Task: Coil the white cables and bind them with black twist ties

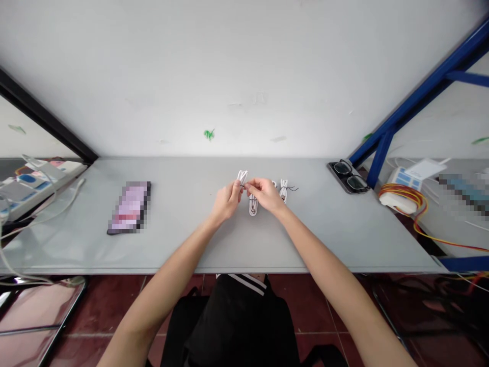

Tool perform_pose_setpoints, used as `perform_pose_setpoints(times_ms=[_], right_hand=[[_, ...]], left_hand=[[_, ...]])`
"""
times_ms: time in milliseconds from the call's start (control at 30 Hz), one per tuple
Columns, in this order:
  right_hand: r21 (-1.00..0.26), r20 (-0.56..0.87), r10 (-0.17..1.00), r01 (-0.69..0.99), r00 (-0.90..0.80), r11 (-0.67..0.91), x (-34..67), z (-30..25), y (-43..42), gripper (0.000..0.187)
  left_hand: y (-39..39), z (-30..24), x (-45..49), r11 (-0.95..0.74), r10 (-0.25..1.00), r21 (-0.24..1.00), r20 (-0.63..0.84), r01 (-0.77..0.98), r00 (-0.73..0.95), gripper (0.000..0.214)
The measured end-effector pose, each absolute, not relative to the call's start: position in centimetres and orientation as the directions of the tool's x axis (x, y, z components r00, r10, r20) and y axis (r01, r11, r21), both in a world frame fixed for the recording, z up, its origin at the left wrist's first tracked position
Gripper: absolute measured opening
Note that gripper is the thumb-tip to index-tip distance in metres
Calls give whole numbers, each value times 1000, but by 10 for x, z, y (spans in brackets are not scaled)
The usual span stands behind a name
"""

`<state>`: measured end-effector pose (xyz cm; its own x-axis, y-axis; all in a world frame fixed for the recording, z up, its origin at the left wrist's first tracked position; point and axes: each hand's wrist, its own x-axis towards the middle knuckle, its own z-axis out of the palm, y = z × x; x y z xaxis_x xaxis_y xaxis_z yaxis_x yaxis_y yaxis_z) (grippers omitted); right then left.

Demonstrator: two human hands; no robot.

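Observation:
My left hand (227, 200) and my right hand (263, 193) meet over the middle of the grey table (183, 244). Both pinch a coiled white cable (252, 205) at its black twist tie, fingers closed. The coil's loops stick out above at the left hand and hang below between the hands. A second bundled white cable (283, 189) with a black tie lies just right of my right hand, apart from it.
A phone (130, 208) lies flat at the left. Black glasses on a dark tray (349, 176) sit at the back right. Power strips and white cords (34, 181) are far left; a white box with coloured wires (403, 193) is far right. A blue frame post (382, 148) rises there.

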<state>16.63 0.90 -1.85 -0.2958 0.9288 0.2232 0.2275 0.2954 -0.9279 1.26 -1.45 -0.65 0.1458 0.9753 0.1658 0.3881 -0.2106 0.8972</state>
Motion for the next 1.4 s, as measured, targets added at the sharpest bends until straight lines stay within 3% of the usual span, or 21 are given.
perform_pose_setpoints(times_ms=[67, 167, 333, 533, 667, 767, 833, 1067, 1233, 1400], right_hand=[[-928, 196, 935, 251, -296, 274, 171, -17, 11, 30], [-851, 206, 957, 446, -203, 278, 182, -9, 10, 28], [-546, 237, 972, 828, 6, 128, 214, 2, 12, 22], [-342, 93, 988, 936, 127, -88, 257, -8, 16, 33], [-398, -69, 996, 913, 63, -86, 266, -12, 16, 37], [-483, -136, 991, 873, 8, -73, 261, -9, 16, 42], [-502, -133, 991, 863, -19, -51, 255, -8, 16, 39], [-534, -25, 986, 836, -165, 127, 237, -7, 15, 30], [-551, 73, 967, 798, -245, 244, 226, -16, 17, 34], [-577, 127, 966, 776, -224, 256, 221, -22, 17, 44]], left_hand=[[-13, -7, 12, -222, 974, 857, 170, 465, 151, 38], [-9, -9, 10, -230, 973, 795, 170, 561, 158, 34], [-7, -13, 6, -160, 985, 722, 66, 673, 162, 39], [-9, -18, 5, -108, 992, 761, 45, 640, 114, 18], [-15, -14, 4, -138, 977, 759, 1, 637, 212, 54], [-20, -12, 5, -250, 928, 660, -46, 708, 370, 93], [-22, -12, 7, -292, 909, 577, -80, 763, 409, 108], [-21, -14, 8, -301, 923, 446, -88, 843, 376, 93], [-13, -15, -4, -317, 926, 465, -35, 827, 375, 89], [-7, -15, -14, -278, 936, 509, -47, 815, 348, 90]])
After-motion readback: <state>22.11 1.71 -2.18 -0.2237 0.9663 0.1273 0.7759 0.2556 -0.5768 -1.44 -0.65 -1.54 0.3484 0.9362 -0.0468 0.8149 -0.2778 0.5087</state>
